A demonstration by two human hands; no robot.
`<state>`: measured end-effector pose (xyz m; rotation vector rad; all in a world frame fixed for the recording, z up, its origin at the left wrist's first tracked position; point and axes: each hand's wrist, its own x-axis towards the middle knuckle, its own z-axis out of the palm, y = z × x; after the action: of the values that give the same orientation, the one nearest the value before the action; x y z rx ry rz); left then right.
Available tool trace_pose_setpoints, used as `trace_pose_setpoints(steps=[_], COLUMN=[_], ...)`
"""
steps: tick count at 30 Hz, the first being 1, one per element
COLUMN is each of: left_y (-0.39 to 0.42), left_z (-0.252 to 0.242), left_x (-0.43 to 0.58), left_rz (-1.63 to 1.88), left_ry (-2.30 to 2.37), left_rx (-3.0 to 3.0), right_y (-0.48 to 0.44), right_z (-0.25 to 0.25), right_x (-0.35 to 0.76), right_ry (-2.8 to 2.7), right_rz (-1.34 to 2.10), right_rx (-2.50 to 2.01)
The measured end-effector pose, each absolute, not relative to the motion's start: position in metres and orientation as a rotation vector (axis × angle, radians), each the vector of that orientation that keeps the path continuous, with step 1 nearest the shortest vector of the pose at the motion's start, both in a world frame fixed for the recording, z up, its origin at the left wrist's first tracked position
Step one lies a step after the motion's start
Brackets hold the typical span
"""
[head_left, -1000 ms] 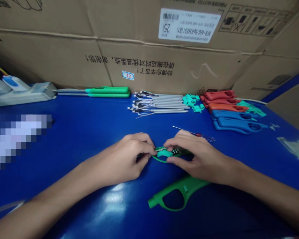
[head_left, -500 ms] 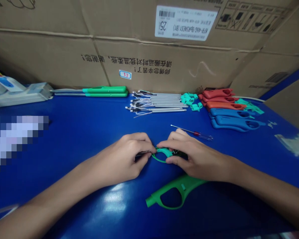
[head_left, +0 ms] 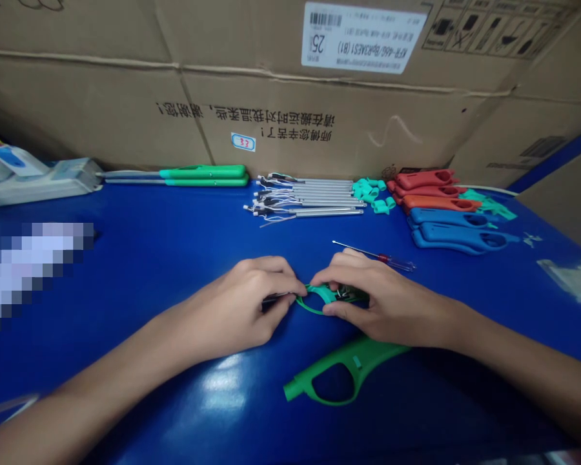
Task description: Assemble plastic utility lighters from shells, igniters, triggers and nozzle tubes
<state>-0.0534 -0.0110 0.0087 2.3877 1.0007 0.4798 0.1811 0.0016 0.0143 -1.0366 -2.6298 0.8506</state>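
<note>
Pinched at its nose end by my left hand (head_left: pixel 264 300) is a green lighter shell half (head_left: pixel 312 309) with a ring-like trigger opening. Thumb and fingers of my right hand (head_left: pixel 375 294) close on the shell's other side, around a teal trigger piece (head_left: pixel 326 294). Dark parts and thin wires show under the right palm, mostly hidden. A slim metal tube seems to run beneath my left fingers, largely covered. Nearer to me, a second green shell half (head_left: pixel 314 381) lies on the table, its handle end partly behind my right wrist.
Beyond the hands lie a screwdriver (head_left: pixel 385 258), several metal tubes with wires (head_left: pixel 324 194), teal pieces (head_left: pixel 368 188), and red (head_left: pixel 426 179) and blue shells (head_left: pixel 458 232). Finished-looking green lighters (head_left: pixel 206 174) and a power strip (head_left: pixel 53 181) are at left. A cardboard box (head_left: pixel 126 116) stands behind.
The fingers of my right hand have shifted slightly right on the shell, uncovering a little more of the dark parts. My left hand keeps its pinch almost unmoved.
</note>
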Motion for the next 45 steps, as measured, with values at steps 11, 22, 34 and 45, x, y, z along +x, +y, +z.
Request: trace_pose_setpoints(steps=[11,22,34,45], left_y=[-0.011,-0.01,-0.01,-0.01], left_z=[0.008,0.007,0.008,0.006], left_x=[-0.055,-0.053,-0.052,-0.053], left_rz=[0.478,0.457,0.456,0.458], left_ry=[1.0,1.011,1.012,1.009], left_rx=[2.404,2.37,2.369,2.352], right_y=[-0.004,0.002,0.003,0.001], right_z=[0.013,0.01,0.011,0.003], right_x=[0.176,0.183,0.185,0.179], right_ry=[-2.58,-2.641,-2.653,-2.517], right_rz=[0.731,0.789,0.857,0.609], right_rx=[-1.043,-0.93,-0.868,-0.852])
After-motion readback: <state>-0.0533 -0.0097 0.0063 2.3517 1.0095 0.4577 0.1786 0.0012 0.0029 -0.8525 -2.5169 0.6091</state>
